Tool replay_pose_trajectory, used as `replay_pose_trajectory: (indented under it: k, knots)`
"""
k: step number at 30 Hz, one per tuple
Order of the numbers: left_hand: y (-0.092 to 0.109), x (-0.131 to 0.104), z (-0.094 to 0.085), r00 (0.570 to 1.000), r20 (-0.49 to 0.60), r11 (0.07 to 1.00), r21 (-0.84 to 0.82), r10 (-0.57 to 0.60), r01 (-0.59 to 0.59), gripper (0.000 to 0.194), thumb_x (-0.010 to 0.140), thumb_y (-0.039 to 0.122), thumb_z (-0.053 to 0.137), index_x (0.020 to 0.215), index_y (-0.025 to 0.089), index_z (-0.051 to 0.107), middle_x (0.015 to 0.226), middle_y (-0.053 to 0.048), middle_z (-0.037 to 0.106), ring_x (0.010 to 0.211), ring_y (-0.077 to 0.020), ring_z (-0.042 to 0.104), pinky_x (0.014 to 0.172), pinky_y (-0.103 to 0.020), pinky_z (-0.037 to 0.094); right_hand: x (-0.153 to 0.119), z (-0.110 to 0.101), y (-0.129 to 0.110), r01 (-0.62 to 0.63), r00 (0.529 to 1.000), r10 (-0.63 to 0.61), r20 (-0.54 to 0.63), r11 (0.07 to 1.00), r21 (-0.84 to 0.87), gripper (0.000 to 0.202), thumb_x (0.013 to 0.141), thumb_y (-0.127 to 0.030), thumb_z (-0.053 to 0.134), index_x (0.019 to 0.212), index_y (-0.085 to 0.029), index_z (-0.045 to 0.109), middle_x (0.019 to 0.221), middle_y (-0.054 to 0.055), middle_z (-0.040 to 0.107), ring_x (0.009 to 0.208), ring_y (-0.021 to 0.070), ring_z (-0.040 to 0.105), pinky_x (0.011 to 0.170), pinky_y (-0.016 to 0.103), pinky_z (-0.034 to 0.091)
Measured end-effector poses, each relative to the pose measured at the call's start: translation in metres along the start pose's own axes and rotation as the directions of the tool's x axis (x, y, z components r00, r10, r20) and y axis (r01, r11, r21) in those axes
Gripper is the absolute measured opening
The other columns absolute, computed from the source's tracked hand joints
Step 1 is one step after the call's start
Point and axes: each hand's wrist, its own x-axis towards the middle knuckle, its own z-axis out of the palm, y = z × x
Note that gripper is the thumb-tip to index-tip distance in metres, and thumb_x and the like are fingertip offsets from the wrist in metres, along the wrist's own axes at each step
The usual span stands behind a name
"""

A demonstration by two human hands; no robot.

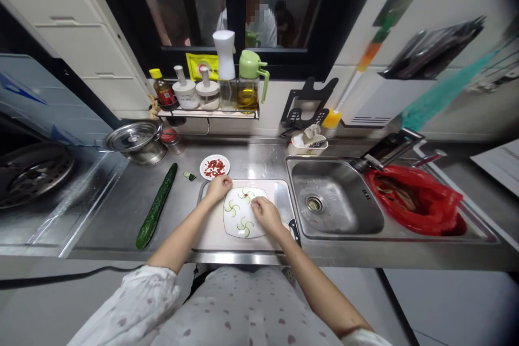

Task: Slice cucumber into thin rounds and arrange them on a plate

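The white plate (233, 227) with its cucumber slices (245, 211) lies on a pale cutting board (211, 235) at the front edge of the worktop (121, 200), just left of the sink.

The worktop is a long run of stainless steel under a dark window (243, 5), with white cupboards up the left wall. At its left end is a stove (28, 173). The sink (336, 205) is sunk into the right half, and a red plastic bag (421, 203) sits in the basin beside it.

A steel pot with its lid (135, 140) stands at the back left. A small rack (208, 113) against the back wall carries bottles and jars, among them a green-topped oil jug (249, 84). A whole cucumber (157, 205) lies slantwise left of the board, with a cut end piece (189, 175) near its far tip. Behind the board a small dish (214, 166) holds chopped red chilli. A knife (284, 203) lies along the board's right edge, handle toward the front.

The slices on the plate are thin curved pieces set in little pinwheel groups.

The left hand (219, 187) rests at the plate's far left rim, fingers curled loosely down onto it. The right hand (265, 213) lies over the plate's right side, fingertips bent in and touching slices near the far rim; whether it pinches one I cannot tell. Both forearms reach in from the front edge.
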Motion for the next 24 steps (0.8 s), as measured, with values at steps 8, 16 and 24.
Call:
replay_pose_trajectory:
  k: [8, 16, 24]
  knots:
    - [-0.06, 0.029, -0.046, 0.967, -0.116, 0.959, 0.145, -0.227, 0.243, 0.016, 0.077, 0.03, 0.056, 0.086, 0.021, 0.066, 0.082, -0.002, 0.069, 0.075, -0.0154, 0.06, 0.069, -0.022, 0.04, -0.062, -0.014, 0.017, -0.113, 0.987, 0.121, -0.104, 0.99, 0.085, 0.026, 0.084, -0.035, 0.043, 0.086, -0.019, 0.064, 0.08, 0.006, 0.066, 0.07, 0.0177, 0.058, 0.066, 0.027, 0.043]
    - [-0.06, 0.053, -0.058, 0.959, -0.09, 0.919, 0.275, -0.267, 0.282, 0.019, 0.079, 0.032, 0.055, 0.092, 0.024, 0.067, 0.099, -0.006, 0.07, 0.093, -0.0203, 0.061, 0.076, -0.025, 0.042, -0.07, -0.022, 0.02, -0.175, 0.978, 0.183, -0.099, 0.981, 0.082, 0.031, 0.084, -0.041, 0.042, 0.089, -0.019, 0.063, 0.082, 0.007, 0.067, 0.07, 0.0194, 0.06, 0.067, 0.029, 0.044]
    - [-0.057, 0.069, -0.049, 0.968, -0.037, 0.879, 0.412, -0.247, 0.24, 0.022, 0.079, 0.021, 0.053, 0.096, 0.024, 0.067, 0.106, -0.01, 0.067, 0.095, -0.0212, 0.061, 0.079, -0.028, 0.044, -0.057, -0.024, 0.014, -0.159, 0.978, 0.169, -0.125, 0.983, 0.087, 0.028, 0.084, -0.039, 0.045, 0.089, -0.019, 0.064, 0.08, 0.006, 0.067, 0.065, 0.0172, 0.058, 0.063, 0.027, 0.043]
